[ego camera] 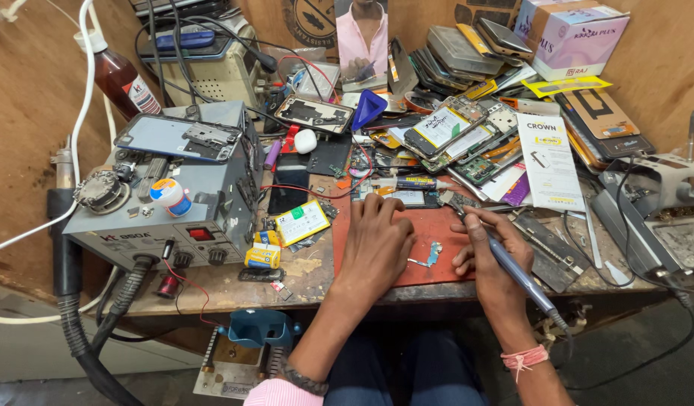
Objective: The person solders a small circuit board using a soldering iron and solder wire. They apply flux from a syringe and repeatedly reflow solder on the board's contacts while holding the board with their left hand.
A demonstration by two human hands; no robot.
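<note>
My left hand point(375, 244) lies palm down on a red work mat point(429, 229), fingers pointing away from me and slightly spread, holding nothing I can see. My right hand point(488, 252) grips a blue-grey pen-shaped tool point(521, 277) whose cable end trails back toward my wrist. The tool's tip is hidden by my fingers. A small blue-green circuit part point(432, 255) rests on the mat between the two hands, close to the left thumb.
A grey rework station point(174, 210) with hoses stands at left, a brown bottle point(121, 79) behind it. Opened phones point(444, 128), a yellow battery point(302, 222), cardboard boxes point(572, 34) and a metal holder point(662, 203) crowd the wooden bench point(309, 274).
</note>
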